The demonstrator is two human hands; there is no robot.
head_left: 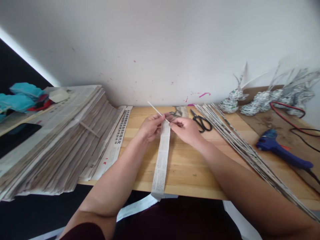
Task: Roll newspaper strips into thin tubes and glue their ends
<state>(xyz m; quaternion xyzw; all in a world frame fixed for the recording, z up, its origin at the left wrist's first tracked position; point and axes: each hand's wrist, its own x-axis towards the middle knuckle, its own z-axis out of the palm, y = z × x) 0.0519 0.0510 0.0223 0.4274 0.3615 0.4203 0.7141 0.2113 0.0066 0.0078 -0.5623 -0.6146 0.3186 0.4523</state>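
Observation:
A long newspaper strip (160, 160) runs from my fingers toward me and drops over the table's front edge, folding to the left. Its far end is rolled around a thin white stick (155, 108), whose tip points up and to the left. My left hand (153, 126) pinches the stick and the rolled paper between thumb and fingers. Close by on the right, my right hand (183, 128) is closed on the lower end of the same roll. Part of the roll is hidden by the fingers.
On the left rises a tall newspaper stack (82, 133) with a phone (18, 136) on top. Scissors (201, 121) and rolled paper sticks (240, 151) lie to the right. Farther right are a blue glue gun (285, 150), a red cable (287, 120) and woven paper figures (261, 100).

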